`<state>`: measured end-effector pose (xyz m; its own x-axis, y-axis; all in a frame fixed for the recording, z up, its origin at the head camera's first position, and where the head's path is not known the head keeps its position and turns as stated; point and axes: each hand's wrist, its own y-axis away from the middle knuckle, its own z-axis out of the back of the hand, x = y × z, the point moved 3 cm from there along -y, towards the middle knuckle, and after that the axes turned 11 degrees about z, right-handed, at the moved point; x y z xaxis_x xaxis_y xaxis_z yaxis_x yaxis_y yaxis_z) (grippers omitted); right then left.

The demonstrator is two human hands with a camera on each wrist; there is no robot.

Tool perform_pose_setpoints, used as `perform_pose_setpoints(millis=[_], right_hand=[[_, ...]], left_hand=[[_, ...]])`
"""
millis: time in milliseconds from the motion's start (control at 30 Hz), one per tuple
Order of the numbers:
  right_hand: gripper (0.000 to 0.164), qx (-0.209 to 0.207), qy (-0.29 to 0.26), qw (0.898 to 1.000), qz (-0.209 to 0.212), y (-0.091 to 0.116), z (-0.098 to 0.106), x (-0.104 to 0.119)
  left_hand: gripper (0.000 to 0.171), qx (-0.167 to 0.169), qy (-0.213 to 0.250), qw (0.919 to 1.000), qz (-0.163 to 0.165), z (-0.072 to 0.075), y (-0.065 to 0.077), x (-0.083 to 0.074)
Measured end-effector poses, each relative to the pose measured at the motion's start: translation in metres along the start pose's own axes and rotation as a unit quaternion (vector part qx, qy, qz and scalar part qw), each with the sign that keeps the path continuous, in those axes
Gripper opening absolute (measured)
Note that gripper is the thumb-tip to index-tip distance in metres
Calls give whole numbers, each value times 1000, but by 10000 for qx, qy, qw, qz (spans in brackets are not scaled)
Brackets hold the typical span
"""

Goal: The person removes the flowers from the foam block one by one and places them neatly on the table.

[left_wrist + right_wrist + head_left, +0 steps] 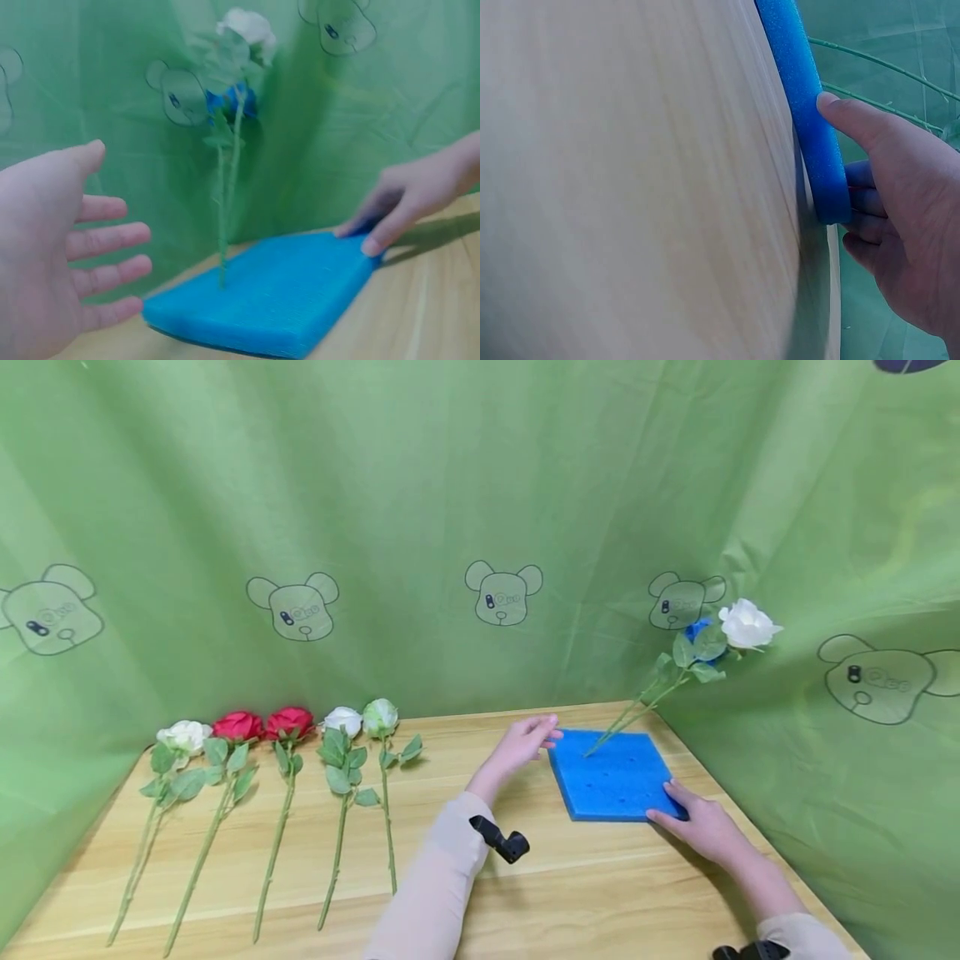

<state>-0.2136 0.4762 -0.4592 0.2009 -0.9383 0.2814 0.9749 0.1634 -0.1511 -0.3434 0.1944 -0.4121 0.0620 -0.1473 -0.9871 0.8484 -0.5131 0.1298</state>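
A flat blue foam board (637,764) with several small holes lies at the right of the table. Two artificial flowers, a white rose (747,625) and a blue flower (699,627) partly hidden by leaves, stand in its far part, leaning right. My right hand (708,831) holds the board's near right corner, thumb on the near edge and fingers along the right side (915,217). By the far left corner, my left hand (521,747) has its fingers spread and holds nothing; in the left wrist view a narrow gap separates it from the board (277,292).
On the left of the wooden table (555,910) lie several more stems: a cream-white rose (184,737), two red roses (289,722), a white rose (343,720) and a pale green flower (380,717). A green curtain (405,527) encloses the back and sides.
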Motion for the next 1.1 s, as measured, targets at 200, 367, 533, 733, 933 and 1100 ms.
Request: perform_pose_setpoints(millis=[200, 367, 533, 733, 933, 1100], right_hand=[[81, -32, -13, 10000, -15, 0, 1, 4], [81, -13, -13, 10000, -11, 2, 1, 4], [81, -45, 30, 10000, -22, 1, -1, 3], [81, -49, -54, 10000, 16, 0, -7, 0], [80, -98, -81, 9999, -41, 2, -1, 8], [80, -134, -44, 9999, -71, 2, 2, 8]], left_hand=[[51, -139, 614, 9980, -26, -24, -13, 15], [44, -297, 1413, 9893, -199, -45, -25, 24], [38, -598, 1689, 9834, -270, -62, -32, 27], [35, -1056, 1334, 9853, -172, -73, -36, 35], [36, -1072, 935, 9898, -28, -82, -40, 40], [42, -1007, -36, 9949, 8, -87, -45, 35]])
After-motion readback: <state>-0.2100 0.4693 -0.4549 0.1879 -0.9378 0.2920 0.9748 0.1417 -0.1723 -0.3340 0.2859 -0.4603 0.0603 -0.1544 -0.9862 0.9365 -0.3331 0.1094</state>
